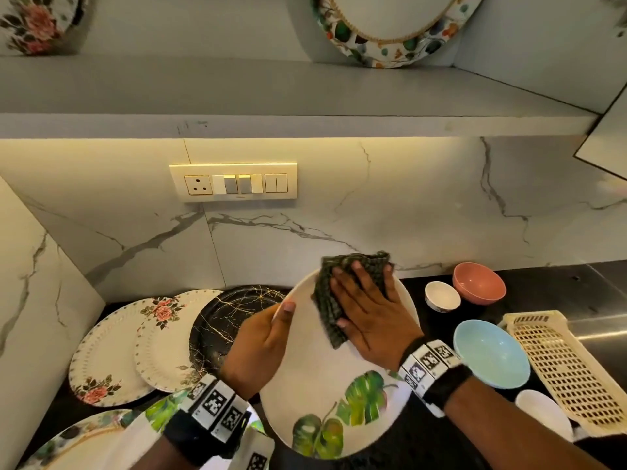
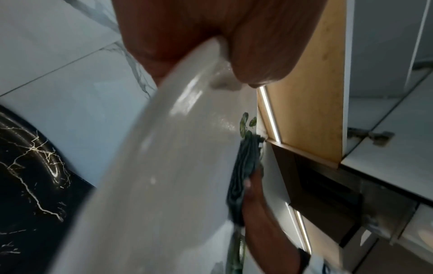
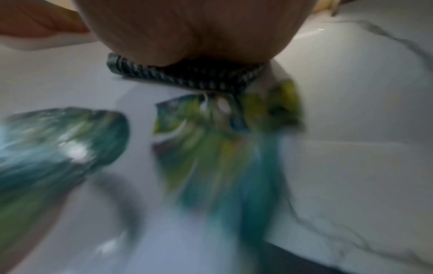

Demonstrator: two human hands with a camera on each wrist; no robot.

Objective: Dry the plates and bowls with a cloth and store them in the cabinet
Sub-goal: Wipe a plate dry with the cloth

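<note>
Overhead, lit shelf [image 1: 305, 125] — marble backsplash [image 1: 390, 215], black counter [image 1: 529, 278].

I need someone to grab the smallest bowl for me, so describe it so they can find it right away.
Start at the black counter below the marble wall, right of the plate being wiped. The small white bowl sits beside the pink bowl, behind the blue bowl. It is the smallest there, white inside.

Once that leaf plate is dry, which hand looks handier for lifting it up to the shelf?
Probably the left hand: it already grips the leaf plate by its rim, while the right hand lies flat on the cloth.
</note>
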